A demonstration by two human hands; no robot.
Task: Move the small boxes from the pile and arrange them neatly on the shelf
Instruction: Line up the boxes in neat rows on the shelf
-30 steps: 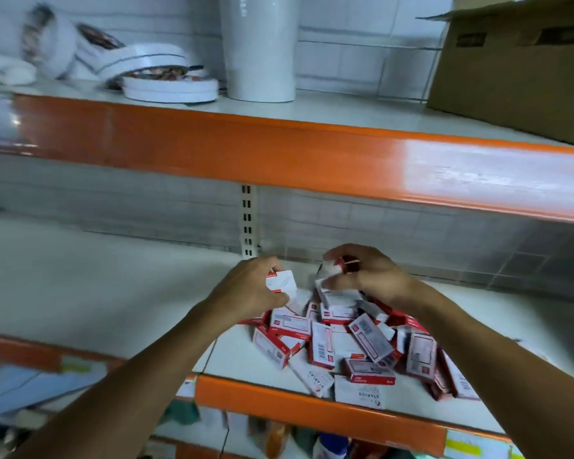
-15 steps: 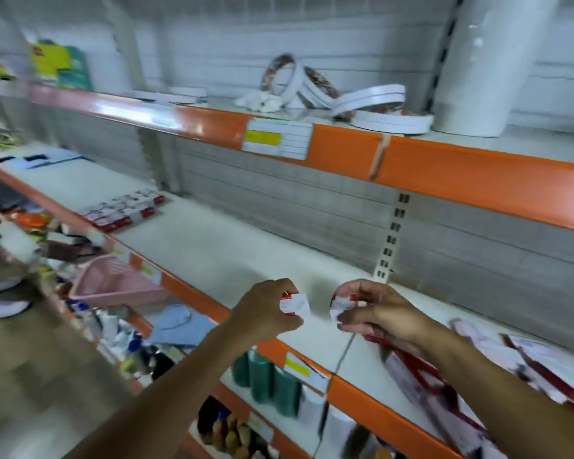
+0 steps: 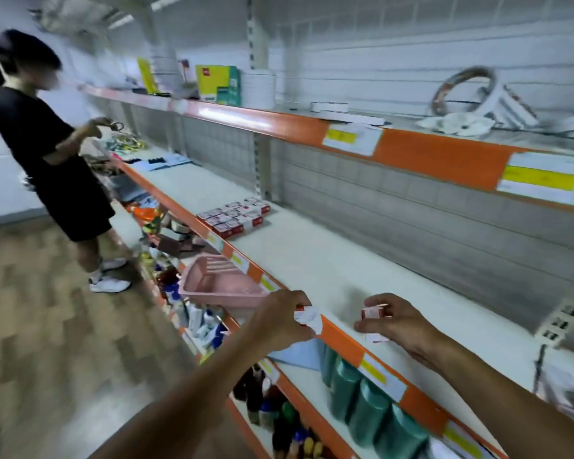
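Having left the pile, the left hand [image 3: 284, 318] and right hand [image 3: 393, 321] are each carrying small boxes [image 3: 373, 313] clamped in their grip toward the arranged block [image 3: 234, 215] farther along the shelf [image 3: 345, 260].

small boxes [image 3: 234, 215]: red-white | shelf [image 3: 312, 260]: white, orange edge | basket [image 3: 217, 286]: pink
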